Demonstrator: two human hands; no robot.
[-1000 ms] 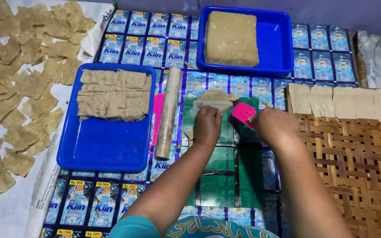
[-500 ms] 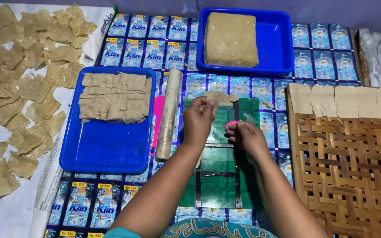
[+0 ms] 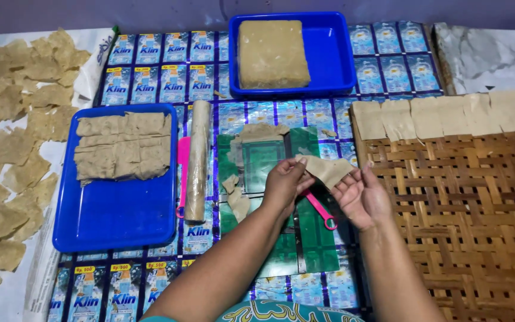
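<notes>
Both my hands hold one thin tan dough sheet (image 3: 328, 169) just above the green cutting mat (image 3: 308, 241). My left hand (image 3: 284, 182) pinches its left edge. My right hand (image 3: 362, 198) is palm up, with its fingers under the sheet's right side. A pink cutter with a ring handle (image 3: 322, 212) lies on the mat below and between the hands. Leftover dough scraps (image 3: 237, 198) lie on the mat's left part, with more (image 3: 261, 132) along its far edge.
A rolling pin (image 3: 198, 158) and a second pink tool (image 3: 183, 170) lie left of the mat. A blue tray (image 3: 114, 220) holds cut sheets (image 3: 123, 146). A far blue tray (image 3: 332, 56) holds a dough block (image 3: 272, 52). A woven tray (image 3: 466, 203) carries a row of sheets (image 3: 442, 114). Several pieces (image 3: 13, 149) are spread at left.
My right hand has put down the pink cutter it was working with on the mat. Both hands have lifted a cut dough sheet off the mat and come closer to me.
</notes>
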